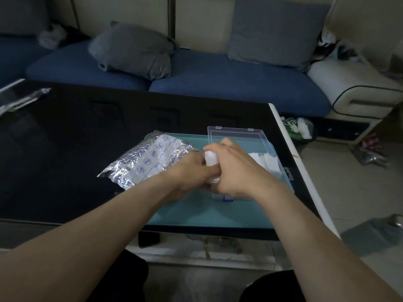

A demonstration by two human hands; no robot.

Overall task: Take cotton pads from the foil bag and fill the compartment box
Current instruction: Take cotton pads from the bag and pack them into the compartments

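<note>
Meanwhile, both hands, left hand [192, 171] and right hand [235, 168], grip a stack of cotton pads [211, 158] between foil bag [144, 160] and compartment box [273, 162]; squaring the stack should ease insertion.

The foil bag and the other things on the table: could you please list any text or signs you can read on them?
"Date", upside down: on the foil bag, beside a row of round blue icons.
Blue print along the bag's edges: too blurred to read.
Compartment box: no text visible.
</note>
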